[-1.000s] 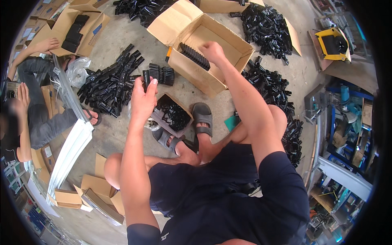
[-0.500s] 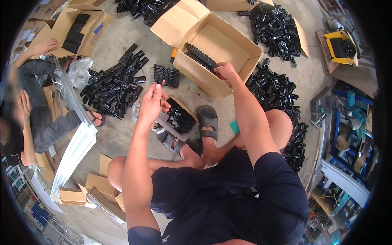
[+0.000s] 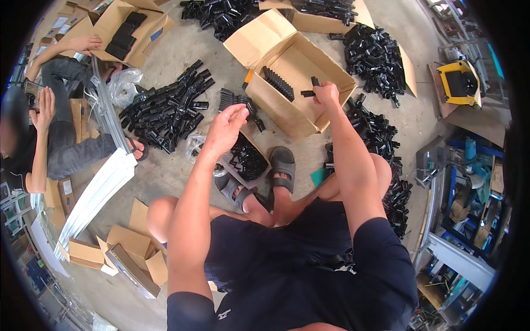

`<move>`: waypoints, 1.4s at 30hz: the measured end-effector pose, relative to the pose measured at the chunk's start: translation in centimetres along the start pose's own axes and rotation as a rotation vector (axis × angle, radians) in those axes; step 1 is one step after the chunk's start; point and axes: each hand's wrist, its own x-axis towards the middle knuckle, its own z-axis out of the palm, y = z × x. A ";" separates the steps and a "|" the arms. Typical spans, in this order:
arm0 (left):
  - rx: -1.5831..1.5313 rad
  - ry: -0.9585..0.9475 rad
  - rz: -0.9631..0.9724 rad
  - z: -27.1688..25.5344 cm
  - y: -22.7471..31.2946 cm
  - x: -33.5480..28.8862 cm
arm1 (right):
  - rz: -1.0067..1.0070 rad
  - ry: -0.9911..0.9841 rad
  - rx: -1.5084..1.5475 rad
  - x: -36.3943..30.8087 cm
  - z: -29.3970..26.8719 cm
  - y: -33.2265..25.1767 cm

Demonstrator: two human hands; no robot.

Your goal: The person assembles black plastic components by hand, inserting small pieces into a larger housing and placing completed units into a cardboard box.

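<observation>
In the head view, my right hand is over the right part of an open cardboard box. It grips a short black tubular fitting, whose ends stick out past the fingers. A row of black fittings stands along the box's left inner wall. My left hand hovers left of the box, fingers drawn together, at a group of black fittings on the floor. Whether anything is between those fingers is hidden. Below it stands a small box of black parts, in front of my sandals.
Piles of black fittings lie at left, right and along my right leg. A co-worker's hand rests at another cardboard box. White strips lie at left; a yellow-framed object stands at right.
My right hand has left the row in the box and moved right, now gripping a black fitting. My left hand, which held a black fitting upright, has moved right to the floor group.
</observation>
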 end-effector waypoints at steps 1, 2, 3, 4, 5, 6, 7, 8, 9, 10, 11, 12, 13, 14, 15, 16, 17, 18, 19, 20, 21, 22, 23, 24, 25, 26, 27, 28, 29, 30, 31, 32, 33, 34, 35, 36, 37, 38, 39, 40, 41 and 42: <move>0.014 0.002 0.020 0.1 0.4 -0.1 | -0.046 -0.008 0.055 -1.1 -0.9 -1.7; -0.016 0.008 0.058 0.4 0.4 -0.1 | -0.125 -0.063 0.143 -2.6 -1.4 -3.2; -0.042 0.029 0.093 0.2 0.3 -0.2 | -0.203 -0.161 0.172 -5.5 -1.8 -5.8; -0.069 0.048 0.129 0.2 0.3 -0.5 | -0.275 -0.267 0.216 -8.7 -2.1 -7.7; -0.072 0.053 0.166 0.6 0.5 -1.2 | -0.299 -0.341 0.226 -11.8 -2.6 -9.2; -0.071 0.062 0.203 1.0 0.7 -2.1 | -0.409 -0.435 0.238 -14.8 -3.0 -9.7; -0.070 0.069 0.241 1.4 0.9 -2.8 | -0.446 -0.519 0.290 -18.2 -3.4 -10.4; -0.151 -0.010 0.238 1.6 1.4 -4.4 | -0.476 -0.610 0.342 -21.5 -3.7 -10.9; -0.157 -0.009 0.326 2.1 1.5 -6.2 | -0.514 -0.675 0.324 -23.9 -3.5 -10.9; -0.214 -0.078 0.232 2.2 2.0 -8.0 | -0.529 -0.749 0.333 -25.8 -3.3 -10.5; -0.272 -0.145 0.138 2.3 2.4 -9.6 | -0.543 -0.825 0.342 -27.4 -3.1 -10.2; -0.351 -0.110 0.153 2.3 2.1 -11.5 | -0.539 -0.845 0.343 -29.2 -3.1 -10.2; -0.431 -0.083 0.172 2.9 1.8 -13.0 | -0.534 -0.855 0.341 -30.5 -3.6 -10.2; -0.511 -0.055 0.192 3.3 1.4 -14.3 | -0.527 -0.866 0.339 -31.6 -3.8 -10.0; -0.604 -0.010 0.205 3.7 0.7 -15.3 | -0.550 -0.860 0.362 -32.4 -3.9 -9.6; -0.697 0.035 0.218 4.0 -0.3 -16.1 | -0.571 -0.855 0.387 -32.9 -4.0 -9.1; -0.788 0.079 0.232 4.0 -1.3 -16.8 | -0.591 -0.849 0.413 -33.1 -4.1 -8.6; -0.885 0.044 0.248 4.1 -1.7 -16.8 | -0.598 -0.900 0.514 -32.6 -4.4 -7.8; -0.937 -0.023 0.233 4.0 -2.0 -17.2 | -0.667 -0.947 0.575 -32.2 -4.3 -7.1; -0.988 -0.091 0.217 4.0 -2.3 -17.5 | -0.736 -0.992 0.637 -31.9 -4.1 -6.4; -1.042 -0.170 0.205 4.1 -2.4 -17.5 | -0.808 -1.028 0.692 -31.3 -4.2 -5.8; -0.995 -0.286 0.227 4.3 -2.8 -17.2 | -0.894 -1.024 0.618 -30.8 -4.3 -5.5; -0.995 -0.319 0.237 4.7 -2.9 -16.7 | -0.972 -0.988 0.566 -30.3 -4.4 -5.4; -0.998 -0.347 0.234 5.2 -2.6 -16.7 | -1.035 -0.955 0.519 -30.1 -4.0 -5.0; -1.000 -0.377 0.230 5.8 -2.3 -16.7 | -1.098 -0.921 0.472 -29.8 -3.7 -4.6; -1.021 -0.339 0.206 6.4 -2.0 -16.6 | -1.014 -0.960 0.500 -29.4 -3.4 -4.1; -1.030 -0.354 0.213 6.5 -2.4 -16.4 | -1.055 -0.910 0.461 -29.4 -3.2 -3.8; -1.039 -0.369 0.221 6.4 -3.2 -15.9 | -1.096 -0.860 0.422 -29.4 -3.1 -3.7; -1.048 -0.384 0.229 6.4 -3.9 -15.6 | -1.136 -0.809 0.383 -29.4 -3.1 -3.6; -1.012 -0.322 0.222 6.3 -4.2 -15.4 | -1.164 -0.755 0.331 -29.7 -3.1 -3.7; -0.976 -0.259 0.216 6.3 -4.5 -15.3 | -1.192 -0.702 0.278 -30.2 -3.2 -3.8; -0.940 -0.196 0.210 6.3 -4.7 -15.3 | -1.219 -0.649 0.226 -30.7 -3.2 -3.9; -0.882 -0.154 0.223 6.3 -5.1 -15.1 | -1.257 -0.582 0.160 -31.1 -3.2 -3.8; -0.825 -0.112 0.235 6.3 -5.5 -14.9 | -1.294 -0.515 0.094 -31.5 -3.1 -3.8; -0.768 -0.069 0.247 6.4 -5.9 -14.7 | -1.329 -0.448 0.027 -31.8 -2.9 -3.9; -0.807 -0.060 0.254 6.6 -5.7 -14.7 | -1.347 -0.404 0.063 -31.7 -2.7 -3.8; -0.846 -0.052 0.260 6.7 -5.4 -14.8 | -1.365 -0.359 0.098 -31.7 -2.3 -3.6; -0.886 -0.043 0.266 6.8 -5.1 -14.8 | -1.383 -0.314 0.134 -31.6 -2.1 -3.5; -0.923 -0.057 0.275 6.6 -5.0 -14.9 | -1.389 -0.314 0.176 -31.8 -1.8 -3.7; -0.959 -0.071 0.285 6.3 -4.8 -14.8 | -1.395 -0.313 0.219 -32.1 -1.6 -3.8; -0.996 -0.086 0.294 6.1 -4.7 -14.9 | -1.400 -0.312 0.261 -32.3 -1.4 -3.8; -1.004 -0.090 0.304 5.9 -4.6 -14.9 | -1.376 -0.309 0.288 -32.6 -1.2 -3.7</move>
